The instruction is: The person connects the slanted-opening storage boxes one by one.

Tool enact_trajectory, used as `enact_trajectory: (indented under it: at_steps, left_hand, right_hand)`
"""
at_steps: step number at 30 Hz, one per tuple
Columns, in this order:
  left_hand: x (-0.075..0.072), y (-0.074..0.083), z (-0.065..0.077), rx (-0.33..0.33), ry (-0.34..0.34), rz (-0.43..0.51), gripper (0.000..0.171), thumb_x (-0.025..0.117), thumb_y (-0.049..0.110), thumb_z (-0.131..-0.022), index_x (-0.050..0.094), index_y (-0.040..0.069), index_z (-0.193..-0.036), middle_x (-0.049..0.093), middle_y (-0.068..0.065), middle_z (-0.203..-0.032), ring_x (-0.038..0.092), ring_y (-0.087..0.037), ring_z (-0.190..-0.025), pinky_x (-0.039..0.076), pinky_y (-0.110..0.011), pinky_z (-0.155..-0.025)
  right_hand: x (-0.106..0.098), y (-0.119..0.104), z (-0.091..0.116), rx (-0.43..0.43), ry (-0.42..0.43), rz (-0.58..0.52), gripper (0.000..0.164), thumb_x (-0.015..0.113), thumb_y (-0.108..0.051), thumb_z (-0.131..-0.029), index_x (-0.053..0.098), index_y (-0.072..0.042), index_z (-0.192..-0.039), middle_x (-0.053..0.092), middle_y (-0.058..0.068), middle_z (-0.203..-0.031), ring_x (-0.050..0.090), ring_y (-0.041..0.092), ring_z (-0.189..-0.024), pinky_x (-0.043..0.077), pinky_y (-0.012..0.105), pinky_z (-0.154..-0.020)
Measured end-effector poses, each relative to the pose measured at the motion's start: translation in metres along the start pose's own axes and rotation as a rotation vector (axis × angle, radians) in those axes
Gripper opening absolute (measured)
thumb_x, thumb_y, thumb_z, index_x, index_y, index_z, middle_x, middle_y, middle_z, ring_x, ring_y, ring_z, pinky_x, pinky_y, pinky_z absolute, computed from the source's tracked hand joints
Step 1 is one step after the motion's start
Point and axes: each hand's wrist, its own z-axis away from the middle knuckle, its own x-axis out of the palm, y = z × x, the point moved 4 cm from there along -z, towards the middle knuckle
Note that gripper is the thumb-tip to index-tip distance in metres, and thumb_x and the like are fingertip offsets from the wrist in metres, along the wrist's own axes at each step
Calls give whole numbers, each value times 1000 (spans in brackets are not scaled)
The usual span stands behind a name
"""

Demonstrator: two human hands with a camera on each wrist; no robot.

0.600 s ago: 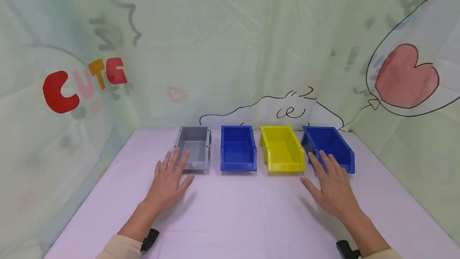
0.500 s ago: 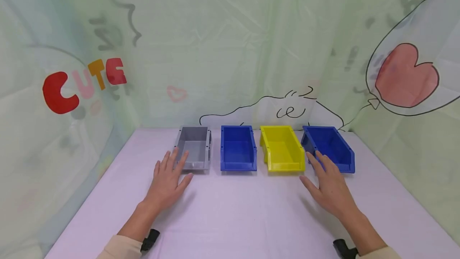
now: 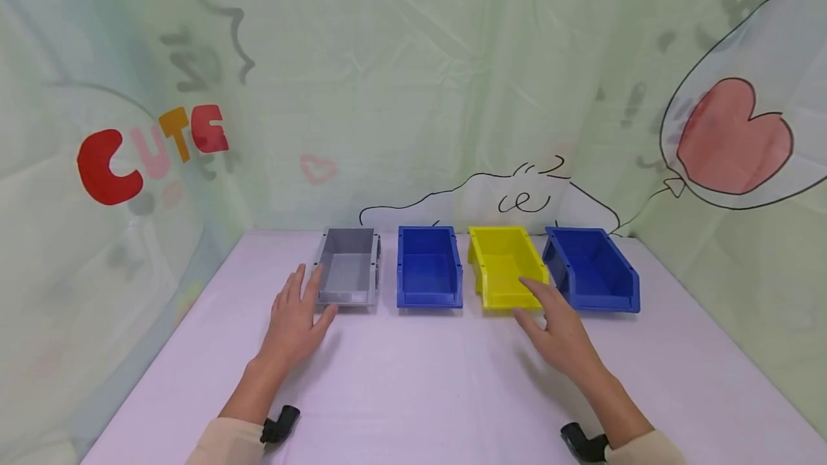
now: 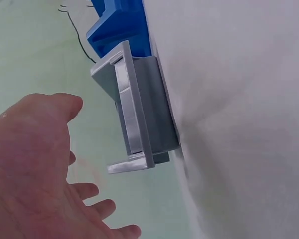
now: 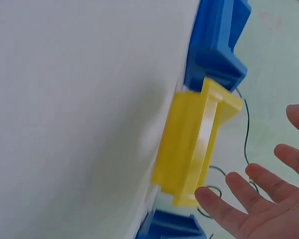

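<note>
My left hand [image 3: 293,329] hovers in front of the grey bin [image 3: 347,264], its fingers spread and holding nothing. Over the front of the yellow bin [image 3: 506,264] is my right hand [image 3: 563,332], fingers loosely extended and nothing in them. In the right wrist view the fingers [image 5: 251,199] appear beside the yellow bin's front lip; whether they touch it I cannot tell. A blue bin [image 3: 428,268] stands between the grey and yellow ones, and a second blue bin [image 3: 591,271] is at the right end of the row. The bins' visible insides hold nothing.
A pale cloth covers the table [image 3: 426,386]. Behind the bins hangs a printed curtain [image 3: 413,92], which also closes off both sides. A black wrist device [image 3: 281,424] sits at the left cuff, another black device [image 3: 581,443] at the right.
My right hand has moved left, from before the right-end blue bin to the yellow bin's front. The left hand has shifted slightly left, its fingers closer together. The bins stay put.
</note>
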Motion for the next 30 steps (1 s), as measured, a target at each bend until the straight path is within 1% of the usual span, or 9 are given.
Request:
enact_trajectory:
  at_steps: [2, 6, 9, 11, 13, 17, 22, 26, 30]
  left_hand:
    - [1, -2, -1, -15, 0, 13, 76, 61, 32, -103, 23, 5, -164, 18, -31, -167, 22, -54, -152, 23, -73, -119]
    - [3, -6, -4, -41, 2, 36, 77, 60, 30, -102, 21, 4, -164, 18, -33, -166, 24, -55, -151, 26, -72, -119]
    - [6, -9, -7, -57, 1, 64, 78, 60, 30, -102, 19, 3, -164, 18, -35, -165, 26, -57, -149, 29, -73, -117]
    - [9, -12, -9, -77, -11, 91, 79, 59, 30, -103, 17, 4, -164, 16, -35, -165, 26, -58, -148, 30, -74, -115]
    - [14, -15, -11, -103, -29, 119, 81, 59, 29, -103, 13, 4, -165, 15, -35, -166, 26, -59, -148, 31, -74, -114]
    - [19, -22, -15, -153, -74, 177, 85, 58, 29, -103, 7, 5, -166, 12, -34, -167, 24, -58, -150, 29, -72, -117]
    - [22, -30, -19, -183, -87, 276, 87, 58, 26, -103, 2, 6, -166, 14, -32, -167, 22, -53, -153, 24, -65, -123]
    - [22, -35, -21, -187, -84, 329, 84, 57, 23, -103, 5, 7, -167, 20, -30, -167, 24, -49, -154, 23, -62, -125]
    - [20, -39, -23, -196, -86, 362, 80, 57, 20, -103, 10, 9, -167, 28, -27, -166, 33, -48, -151, 28, -62, -123]
  right_hand:
    - [5, -3, -3, 10, -4, -20, 54, 62, -24, -104, 46, -6, -153, 48, 26, -152, 52, 47, -131, 55, 63, -96]
    - [15, -6, -10, 61, -18, -68, 55, 60, -24, -105, 44, -6, -155, 48, 25, -152, 53, 45, -132, 56, 59, -97]
    - [22, -8, -14, 126, -33, -110, 56, 58, -25, -106, 42, -8, -156, 46, 24, -154, 52, 45, -135, 56, 57, -99]
    - [27, -9, -17, 167, -48, -138, 56, 58, -26, -106, 41, -8, -157, 44, 24, -155, 51, 45, -137, 54, 57, -102]
    - [31, -9, -19, 190, -55, -164, 56, 57, -26, -106, 40, -8, -157, 44, 23, -157, 51, 45, -137, 53, 57, -105]
    - [39, -11, -24, 208, -69, -207, 57, 58, -24, -106, 40, -6, -157, 45, 23, -157, 52, 45, -137, 49, 59, -109]
    - [46, -14, -35, 221, -80, -239, 58, 59, -23, -105, 40, -6, -157, 48, 24, -155, 54, 46, -136, 48, 58, -110]
    - [48, -19, -41, 210, -78, -238, 59, 60, -25, -104, 40, -7, -157, 49, 24, -154, 55, 46, -135, 50, 57, -108]
    - [46, -25, -47, 223, -51, -186, 60, 59, -26, -103, 40, -8, -157, 47, 23, -153, 55, 43, -134, 51, 56, -108]
